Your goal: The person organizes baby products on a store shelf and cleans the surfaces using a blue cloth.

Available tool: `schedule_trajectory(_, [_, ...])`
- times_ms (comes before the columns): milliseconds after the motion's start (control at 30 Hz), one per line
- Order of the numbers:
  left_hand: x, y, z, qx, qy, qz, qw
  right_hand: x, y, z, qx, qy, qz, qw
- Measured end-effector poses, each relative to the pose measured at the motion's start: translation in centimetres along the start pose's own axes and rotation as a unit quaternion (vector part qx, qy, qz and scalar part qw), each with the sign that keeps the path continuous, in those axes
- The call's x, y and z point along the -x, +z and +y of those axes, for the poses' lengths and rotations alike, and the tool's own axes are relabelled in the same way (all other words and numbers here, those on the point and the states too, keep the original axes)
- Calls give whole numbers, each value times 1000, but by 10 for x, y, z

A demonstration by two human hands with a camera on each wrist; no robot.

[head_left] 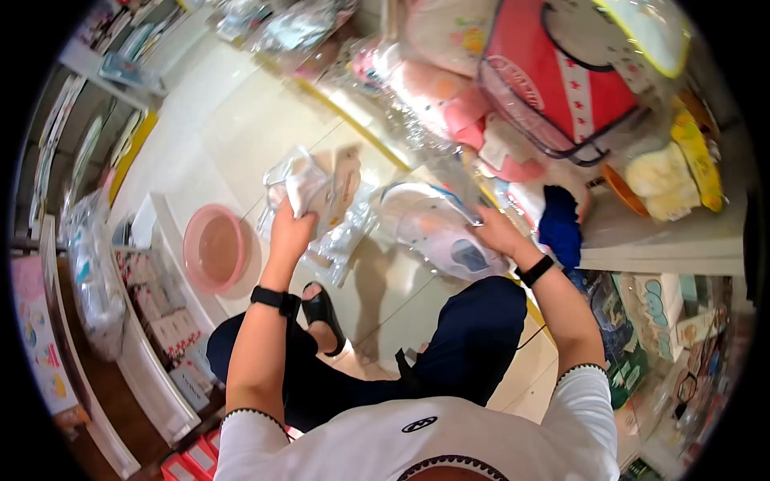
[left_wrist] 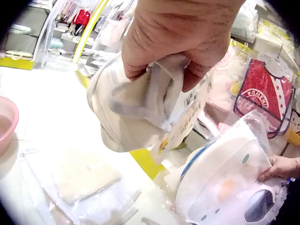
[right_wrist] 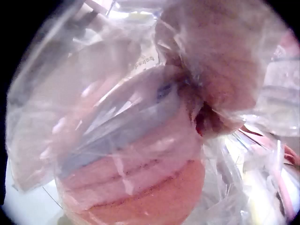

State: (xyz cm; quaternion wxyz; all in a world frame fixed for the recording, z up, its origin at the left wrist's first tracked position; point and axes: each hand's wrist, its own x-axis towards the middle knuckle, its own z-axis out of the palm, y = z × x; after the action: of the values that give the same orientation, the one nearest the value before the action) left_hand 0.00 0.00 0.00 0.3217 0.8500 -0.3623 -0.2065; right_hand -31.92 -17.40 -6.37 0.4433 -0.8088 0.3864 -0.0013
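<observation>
My left hand [head_left: 293, 228] pinches a folded white cloth item [head_left: 303, 188] with a printed card tag [left_wrist: 180, 131]; its kind is unclear from the folds. In the left wrist view the thumb and fingers close on its upper edge. To the right, my right hand [head_left: 497, 232] grips the edge of white bibs in clear plastic [head_left: 429, 220], one with a blue rim and small coloured patches. Close up in the right wrist view, pink and grey cloth [right_wrist: 140, 173] shows through the plastic beside the hand. A flat bagged cloth [left_wrist: 86, 180] lies on the floor below the left hand.
A pink basin [head_left: 215, 248] stands on the tiled floor at left. Bagged bibs, one of them red [head_left: 553, 88], pile up at the right. Yellow-edged shelves [head_left: 132, 156] and an open drawer [head_left: 164, 353] line the left. My sandalled foot [head_left: 322, 321] is below.
</observation>
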Motion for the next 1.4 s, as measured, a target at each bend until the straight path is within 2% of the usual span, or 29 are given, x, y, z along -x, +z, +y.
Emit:
schedule_trajectory(67, [-10,-4,10,-18,167,32,985,-14,14,9,-22,4,8,1000])
schedule_trajectory(100, [4,27,50,23,198,19,980,27,-33,26,25,26,30,999])
schedule_trajectory(167, [1,24,82,1,256,13,966,36,-33,34,34,15,54,998])
schedule_trajectory(200, [-3,20,93,-57,288,21,956,40,-31,38,19,13,63,998])
schedule_trajectory(300, [-11,27,124,10,264,-44,963,58,-22,55,42,52,66,996])
schedule_trajectory(333, [-17,35,130,25,296,-57,953,63,-17,62,52,64,76,994])
schedule_trajectory(367, [-20,43,139,36,299,-101,948,70,-12,72,65,68,77,993])
schedule_trajectory(433, [-42,83,131,126,278,-252,918,92,-6,90,100,81,69,989])
schedule_trajectory(533, [-60,129,138,185,184,-363,894,132,2,94,74,113,90,987])
schedule_trajectory(633, [-78,163,150,58,221,-391,891,171,11,103,77,179,84,977])
schedule_trajectory(667, [-87,170,156,-29,211,-388,897,183,14,105,74,197,92,973])
schedule_trajectory(767, [-89,184,168,-17,211,-308,928,216,18,105,55,237,118,963])
schedule_trajectory(833, [-95,199,162,21,282,-282,917,234,19,99,19,247,140,959])
schedule_trajectory(900, [-100,209,157,33,347,-252,903,250,21,103,38,266,138,953])
schedule_trajectory(1000, [-106,208,161,19,243,-338,909,265,17,91,51,272,155,949])
schedule_trajectory(1100, [-109,223,153,64,145,-359,920,279,-4,67,75,293,167,938])
schedule_trajectory(1167, [-96,222,149,89,206,-307,925,285,-17,60,98,285,176,937])
schedule_trajectory(1267, [-69,191,152,163,275,-279,906,288,-40,45,125,203,219,946])
schedule_trajectory(1300, [-61,174,153,191,293,-278,895,285,-50,38,136,187,205,951])
schedule_trajectory(1400, [-36,95,165,215,203,-269,917,270,-78,19,151,144,175,962])
